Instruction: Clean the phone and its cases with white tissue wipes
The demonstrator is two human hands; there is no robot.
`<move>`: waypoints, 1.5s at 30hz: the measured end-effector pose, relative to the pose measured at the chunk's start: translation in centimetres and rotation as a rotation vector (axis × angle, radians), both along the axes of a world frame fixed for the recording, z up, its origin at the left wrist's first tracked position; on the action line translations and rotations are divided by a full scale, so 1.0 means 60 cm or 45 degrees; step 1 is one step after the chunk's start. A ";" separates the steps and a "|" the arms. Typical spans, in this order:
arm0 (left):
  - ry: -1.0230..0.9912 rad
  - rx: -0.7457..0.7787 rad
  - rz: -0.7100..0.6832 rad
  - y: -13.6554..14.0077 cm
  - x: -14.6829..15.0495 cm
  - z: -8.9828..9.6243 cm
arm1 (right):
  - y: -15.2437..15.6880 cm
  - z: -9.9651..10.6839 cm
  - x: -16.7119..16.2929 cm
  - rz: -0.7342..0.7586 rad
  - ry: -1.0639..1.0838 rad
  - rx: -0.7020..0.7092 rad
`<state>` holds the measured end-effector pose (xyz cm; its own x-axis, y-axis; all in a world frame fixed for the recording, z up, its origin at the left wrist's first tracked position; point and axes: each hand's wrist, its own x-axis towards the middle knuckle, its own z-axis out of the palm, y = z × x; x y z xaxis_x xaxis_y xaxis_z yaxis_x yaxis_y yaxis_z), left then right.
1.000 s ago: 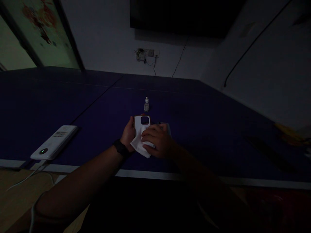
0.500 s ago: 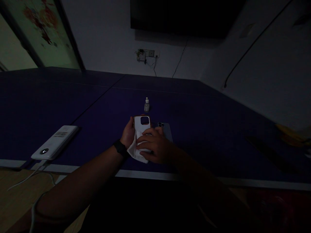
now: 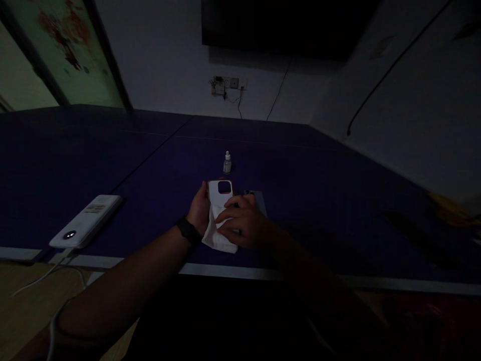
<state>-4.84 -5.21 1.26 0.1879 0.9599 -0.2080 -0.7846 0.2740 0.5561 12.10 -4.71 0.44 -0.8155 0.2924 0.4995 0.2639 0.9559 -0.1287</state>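
A phone case [image 3: 217, 193] with a pale back, an orange-brown rim and a camera cutout is held in my left hand [image 3: 198, 210], with the fingers wrapped round its left side and behind it. Over the lower part of the case lies a white cloth [image 3: 221, 240]. My right hand [image 3: 244, 220] presses that cloth against the case with bent fingers. Partly hidden behind my right hand, a blue-grey phone [image 3: 259, 200] lies on the table with its camera end away from me. Beyond the case stands a small dropper bottle [image 3: 227, 164] with a white cap.
On the left of the dark blue table [image 3: 158, 175] lies a white power bank [image 3: 88, 220], its lit display towards me and a cable [image 3: 52, 271] hanging over the edge. A dark flat object [image 3: 413, 235] and something yellow [image 3: 451, 209] lie at the right.
My right hand and the cloth have shifted slightly right over the case, and more of the cloth shows left of the fingers. My left hand and the case stay almost still.
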 end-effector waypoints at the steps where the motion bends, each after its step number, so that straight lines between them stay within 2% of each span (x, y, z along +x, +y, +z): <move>1: 0.010 0.006 0.005 -0.001 0.001 0.000 | 0.002 0.001 0.002 -0.041 0.027 0.005; 4: 0.008 0.013 0.023 -0.003 0.002 -0.001 | 0.007 0.003 0.008 -0.202 0.096 -0.010; 6: -0.034 0.023 0.022 -0.001 0.000 -0.003 | 0.007 0.003 0.008 -0.224 0.081 -0.037; 10: -0.072 0.013 -0.037 0.006 -0.006 -0.006 | 0.001 -0.001 0.001 -0.032 0.005 -0.049; 12: -0.060 0.018 -0.038 0.007 -0.006 -0.007 | 0.001 -0.002 0.001 0.003 0.004 -0.041; 17: -0.056 0.052 -0.022 0.003 -0.002 -0.009 | 0.007 0.002 0.007 -0.215 0.053 -0.044; 19: -0.066 0.045 -0.014 0.003 -0.003 -0.009 | 0.004 0.002 0.006 -0.247 0.051 -0.062; 25: -0.037 -0.022 -0.026 0.003 -0.004 -0.003 | -0.002 0.000 0.000 -0.024 -0.023 -0.046; 29: -0.015 0.046 -0.025 0.002 -0.002 -0.009 | 0.006 0.002 0.010 -0.228 0.043 -0.015; 31: -0.038 0.045 -0.020 0.004 -0.004 -0.012 | 0.007 0.003 0.012 -0.256 0.045 -0.033; 38: -0.058 -0.003 -0.022 0.007 -0.006 -0.007 | -0.003 -0.002 0.000 0.025 -0.023 -0.074; 40: -0.010 -0.004 -0.027 0.004 -0.003 -0.006 | 0.001 -0.002 0.002 -0.015 0.019 -0.050; 43: 0.023 0.024 -0.001 0.000 0.000 -0.005 | 0.009 0.000 0.009 -0.210 0.098 -0.013; 45: 0.005 0.033 0.015 0.000 -0.001 -0.005 | 0.010 0.001 0.011 -0.271 0.101 -0.024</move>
<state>-4.88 -5.20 0.96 0.1761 0.9671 -0.1834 -0.7855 0.2504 0.5659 12.74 -4.13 0.48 -0.6925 0.4636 0.5528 0.4478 0.8769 -0.1744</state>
